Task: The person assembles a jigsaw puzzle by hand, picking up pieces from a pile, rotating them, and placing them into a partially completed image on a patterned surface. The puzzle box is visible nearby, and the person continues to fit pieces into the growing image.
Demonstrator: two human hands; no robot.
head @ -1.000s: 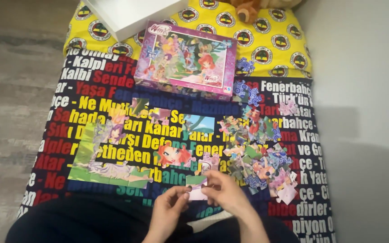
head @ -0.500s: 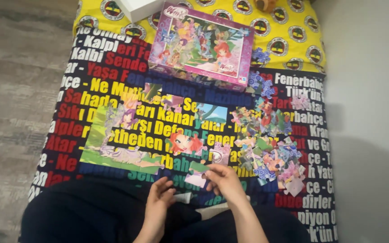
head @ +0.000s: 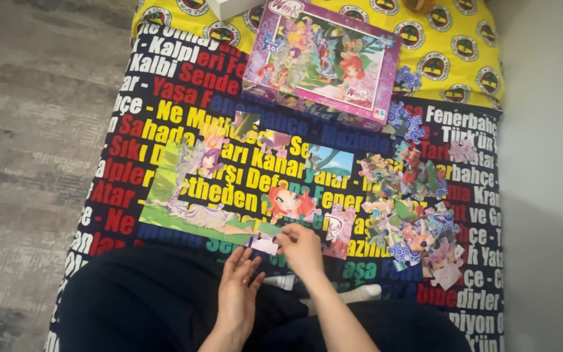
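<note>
Both hands have dropped to the puzzle's lower edge: right hand (head: 302,248) pinches a puzzle piece (head: 265,244) against the partial puzzle (head: 229,195); left hand (head: 239,287) open, empty. Best aligned tab-to-notch, then pressed flat

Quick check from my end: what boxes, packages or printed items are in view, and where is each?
Puzzle box: far end of the mat, flat rectangle, purple border, colourful cartoon picture.
White box: top edge, left of the puzzle box, mostly cut off.
Printed cover: under everything, black with coloured lettering, yellow emblem band at top.
</note>
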